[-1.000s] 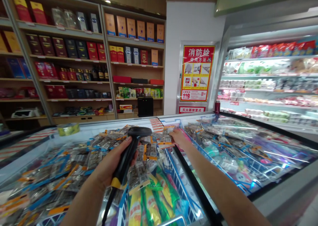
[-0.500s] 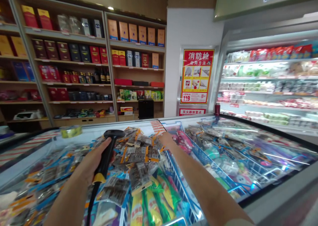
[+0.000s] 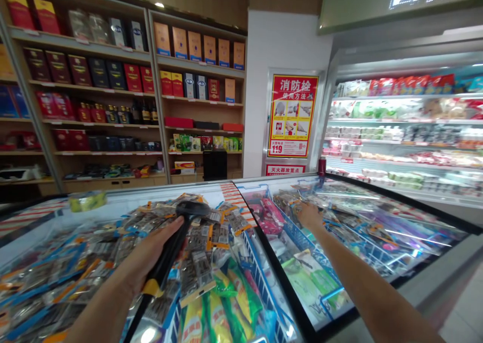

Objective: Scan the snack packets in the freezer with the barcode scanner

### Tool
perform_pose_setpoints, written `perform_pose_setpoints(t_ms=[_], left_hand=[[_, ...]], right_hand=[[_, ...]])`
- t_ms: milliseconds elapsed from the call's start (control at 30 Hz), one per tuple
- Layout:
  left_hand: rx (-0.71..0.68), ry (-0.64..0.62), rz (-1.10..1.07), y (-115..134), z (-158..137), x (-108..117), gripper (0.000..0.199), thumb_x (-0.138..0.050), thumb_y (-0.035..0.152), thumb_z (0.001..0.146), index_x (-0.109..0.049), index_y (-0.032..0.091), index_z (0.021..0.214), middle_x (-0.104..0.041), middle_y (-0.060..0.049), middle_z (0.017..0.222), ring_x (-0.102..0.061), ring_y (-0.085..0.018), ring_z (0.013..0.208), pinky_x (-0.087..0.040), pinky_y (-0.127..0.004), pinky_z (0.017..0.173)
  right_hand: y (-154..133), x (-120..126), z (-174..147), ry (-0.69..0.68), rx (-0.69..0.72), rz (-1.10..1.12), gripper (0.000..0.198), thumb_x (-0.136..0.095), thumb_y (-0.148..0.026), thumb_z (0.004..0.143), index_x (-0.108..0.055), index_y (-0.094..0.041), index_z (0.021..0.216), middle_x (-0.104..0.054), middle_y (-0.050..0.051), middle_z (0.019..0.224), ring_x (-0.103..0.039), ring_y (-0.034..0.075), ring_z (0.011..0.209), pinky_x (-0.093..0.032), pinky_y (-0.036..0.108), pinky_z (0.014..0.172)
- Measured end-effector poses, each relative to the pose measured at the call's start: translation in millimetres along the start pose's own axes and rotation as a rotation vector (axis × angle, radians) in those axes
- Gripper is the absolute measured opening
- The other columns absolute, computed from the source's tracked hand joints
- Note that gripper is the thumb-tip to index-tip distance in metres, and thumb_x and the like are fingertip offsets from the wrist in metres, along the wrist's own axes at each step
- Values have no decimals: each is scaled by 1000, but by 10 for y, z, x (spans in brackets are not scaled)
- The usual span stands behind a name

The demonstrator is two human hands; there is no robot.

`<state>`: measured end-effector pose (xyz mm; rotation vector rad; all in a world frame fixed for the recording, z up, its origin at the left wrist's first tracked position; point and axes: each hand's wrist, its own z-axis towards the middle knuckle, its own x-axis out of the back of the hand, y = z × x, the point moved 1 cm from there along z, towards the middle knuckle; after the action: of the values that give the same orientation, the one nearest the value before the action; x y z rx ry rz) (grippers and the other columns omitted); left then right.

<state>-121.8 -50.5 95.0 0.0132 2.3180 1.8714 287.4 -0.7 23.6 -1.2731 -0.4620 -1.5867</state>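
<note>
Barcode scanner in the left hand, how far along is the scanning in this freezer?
Nothing shows as finished. In hand: the left hand grips the barcode scanner over the packets in the left section, while the right hand reaches into the right section's blue basket. Left: both sections remain heaped with packets.

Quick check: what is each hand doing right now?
Left hand: closed on the barcode scanner.
Right hand: on packets in the freezer; grip cannot be told.
</note>
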Motion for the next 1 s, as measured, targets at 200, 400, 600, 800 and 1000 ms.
perform_pose_setpoints(t_ms=[200,400,600,800,1000], left_hand=[[31,-105,-42,-97,-34,-200,30,-55,42,68,-56,13,65,-58,-3,53,-53,-10,46,-45,-18,45],[17,-286,-1,-177,-62,-315,35,-50,46,71,-57,12,66,-59,-4,56,-50,-8,43,-41,-17,42],[50,-279,-19,-181,-97,-371,30,-51,42,71,-54,13,68,-57,-3,56,-49,-8,43,-40,-18,41],[42,-296,-17,-162,-126,-400,30,-51,43,70,-53,13,70,-57,-3,53,-48,-8,42,-39,-17,41],[38,-327,8,-177,-110,-369,34,-51,46,69,-52,13,66,-58,-4,56,-49,-9,44,-39,-18,42]], right_hand=[[358,-146,-74,-32,93,-75,47,-40,-7,68,-52,-23,111,-47,5,122,-37,26,114,-31,46,88],[569,-156,-183,-5,241,-8,39,-35,-5,70,-63,-20,93,-56,2,114,-46,17,108,-33,31,91],[462,-60,-151,-25,81,-13,38,-38,-36,78,-58,-13,100,-61,11,100,-55,24,94,-40,32,79],[215,-98,-116,-125,-57,-29,48,-41,-44,74,-56,-9,102,-59,20,100,-54,29,94,-42,37,73],[97,-12,-202,-373,3,5,54,-51,-58,59,-63,-11,84,-65,14,78,-61,27,73,-44,32,60]])
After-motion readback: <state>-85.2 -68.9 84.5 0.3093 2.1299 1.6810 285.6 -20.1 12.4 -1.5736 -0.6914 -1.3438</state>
